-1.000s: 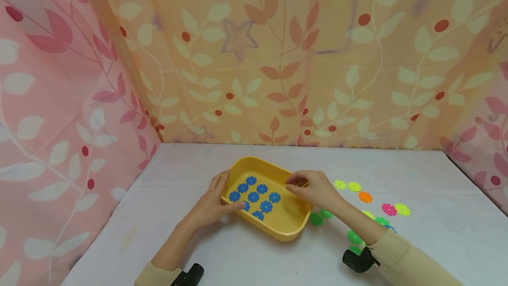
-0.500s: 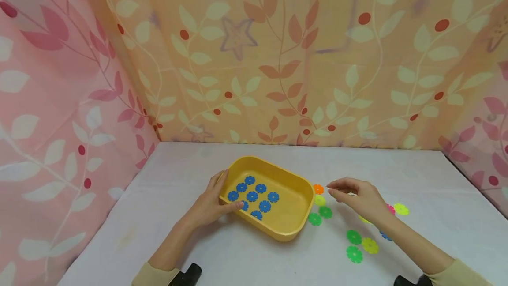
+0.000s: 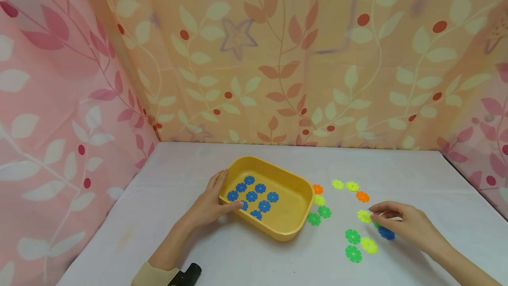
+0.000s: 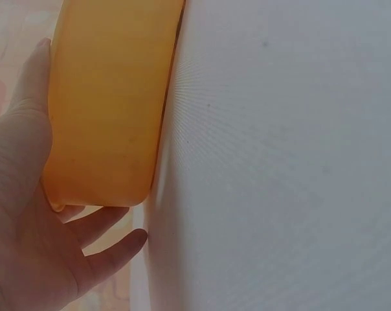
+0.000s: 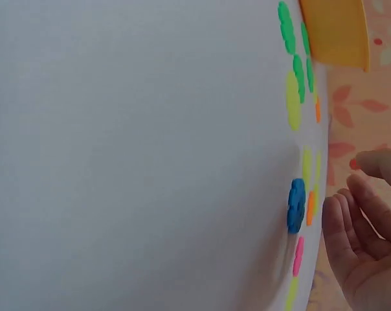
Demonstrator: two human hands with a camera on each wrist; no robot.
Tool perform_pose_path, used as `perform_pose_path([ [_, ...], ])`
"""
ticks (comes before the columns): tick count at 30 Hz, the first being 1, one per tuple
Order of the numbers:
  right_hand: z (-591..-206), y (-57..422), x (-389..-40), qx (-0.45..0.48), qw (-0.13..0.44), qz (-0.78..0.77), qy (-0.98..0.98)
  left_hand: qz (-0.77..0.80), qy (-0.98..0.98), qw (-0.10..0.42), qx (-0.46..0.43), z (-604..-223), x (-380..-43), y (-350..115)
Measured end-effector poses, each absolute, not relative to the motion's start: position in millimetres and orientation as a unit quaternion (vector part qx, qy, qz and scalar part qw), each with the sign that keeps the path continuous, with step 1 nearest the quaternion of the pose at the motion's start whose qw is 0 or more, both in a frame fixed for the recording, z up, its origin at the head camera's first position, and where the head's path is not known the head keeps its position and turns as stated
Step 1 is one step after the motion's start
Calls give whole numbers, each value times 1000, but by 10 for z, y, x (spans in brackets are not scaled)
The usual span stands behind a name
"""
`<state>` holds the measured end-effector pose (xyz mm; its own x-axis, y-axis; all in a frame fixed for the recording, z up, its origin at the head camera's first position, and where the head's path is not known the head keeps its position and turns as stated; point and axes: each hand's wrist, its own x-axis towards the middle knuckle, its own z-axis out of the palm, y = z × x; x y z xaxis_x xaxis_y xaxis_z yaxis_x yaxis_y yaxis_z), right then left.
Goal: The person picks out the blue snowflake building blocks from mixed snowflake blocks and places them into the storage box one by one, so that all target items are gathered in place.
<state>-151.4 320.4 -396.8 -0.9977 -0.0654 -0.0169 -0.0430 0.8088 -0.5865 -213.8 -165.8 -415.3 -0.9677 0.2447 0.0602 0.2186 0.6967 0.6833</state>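
My left hand [image 3: 207, 204] grips the left end of a yellow plastic tray [image 3: 287, 215], its thumb over the near rim. Several blue notched discs [image 3: 252, 196] lie flat inside the tray, mostly in its left half; the thumb partly hides one. Over the right side of the table is my right hand [image 3: 410, 226], thumb and fingers bent and apart, holding nothing. Just below its fingers are a blue disc [image 3: 386, 233] and a partly covered green one. In the right wrist view the hand stays above the blue disc [image 5: 296, 206], not touching it.
Right of the tray, green discs [image 3: 353, 254], yellow discs [image 3: 369, 245] and orange discs [image 3: 363, 196] lie scattered on the white tabletop [image 3: 246, 264]. The right wrist view also shows a pink disc [image 5: 298, 256]. Patterned curtains [image 3: 238, 78] stand behind and beside the table.
My right hand has left the tray and moved right, over the loose discs near the blue one. The left hand and tray have stayed in place.
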Motion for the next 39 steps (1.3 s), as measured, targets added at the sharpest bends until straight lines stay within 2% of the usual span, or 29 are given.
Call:
perform_pose_path([
  [9, -4097, 3529, -1387, -16, 37, -266, 963, 368, 921, 18, 127, -4156, -2137, -1663],
  [25, -4160, 3419, -1399, -46, 25, -273, 961, 370, 921, 17, 123, -4160, -2148, -1659],
  [39, -4228, 3447, -1416, -78, -26, -254, 964, 366, 922, 17, 124, -4147, -2134, -1654],
])
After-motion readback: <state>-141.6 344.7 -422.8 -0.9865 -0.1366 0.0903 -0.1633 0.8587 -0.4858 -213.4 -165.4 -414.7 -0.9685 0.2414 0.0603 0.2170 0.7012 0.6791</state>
